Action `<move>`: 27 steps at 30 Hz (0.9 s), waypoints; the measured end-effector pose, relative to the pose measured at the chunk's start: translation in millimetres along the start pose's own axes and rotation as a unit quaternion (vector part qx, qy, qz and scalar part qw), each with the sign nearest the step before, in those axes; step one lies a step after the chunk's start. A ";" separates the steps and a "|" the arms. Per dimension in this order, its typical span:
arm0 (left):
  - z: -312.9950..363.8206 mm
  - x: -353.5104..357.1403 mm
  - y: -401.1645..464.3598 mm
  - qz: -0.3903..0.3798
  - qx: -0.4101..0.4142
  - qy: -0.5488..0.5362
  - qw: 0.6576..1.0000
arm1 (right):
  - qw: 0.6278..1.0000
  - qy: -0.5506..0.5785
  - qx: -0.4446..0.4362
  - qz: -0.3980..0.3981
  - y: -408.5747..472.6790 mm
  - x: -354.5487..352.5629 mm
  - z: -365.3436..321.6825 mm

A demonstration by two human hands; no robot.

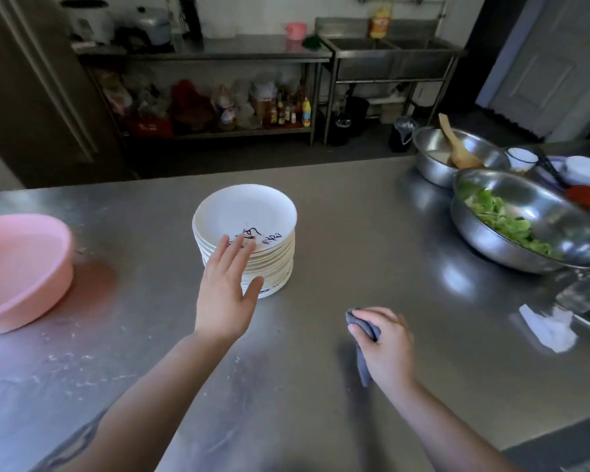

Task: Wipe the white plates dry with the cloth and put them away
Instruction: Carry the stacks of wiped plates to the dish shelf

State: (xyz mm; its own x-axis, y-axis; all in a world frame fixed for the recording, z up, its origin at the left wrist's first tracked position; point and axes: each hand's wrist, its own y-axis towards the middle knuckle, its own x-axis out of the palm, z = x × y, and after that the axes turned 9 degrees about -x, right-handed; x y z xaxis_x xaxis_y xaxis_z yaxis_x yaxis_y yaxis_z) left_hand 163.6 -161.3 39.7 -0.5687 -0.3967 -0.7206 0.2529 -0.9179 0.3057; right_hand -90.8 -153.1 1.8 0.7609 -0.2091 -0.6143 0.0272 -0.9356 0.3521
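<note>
While fingers (385, 330) grip grey cloth (363, 338), stacked round white plates (244, 233).

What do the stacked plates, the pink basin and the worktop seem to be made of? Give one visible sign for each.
Stacked plates: probably glazed ceramic, or possibly melamine; smooth white surface with a printed mark.
Pink basin: likely plastic; matte, uniformly coloured, with a thick rolled rim.
Worktop: stainless steel, brushed; grey sheen with blurred reflections of the bowls.
</note>
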 end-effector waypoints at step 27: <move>-22.3 -38.7 62.5 0.019 -0.246 -0.088 0.965 | 0.983 0.045 0.051 -0.168 167.5 66.5 -103.8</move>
State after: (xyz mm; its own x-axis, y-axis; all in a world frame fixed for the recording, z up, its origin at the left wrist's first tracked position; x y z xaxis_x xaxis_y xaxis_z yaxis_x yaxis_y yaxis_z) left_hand 218.9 -203.2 72.8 -0.6650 -0.4649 -0.5845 0.5927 -0.8047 -0.0342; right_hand 31.6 -294.2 93.2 0.7743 0.1390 -0.6173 0.2254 -0.9722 0.0638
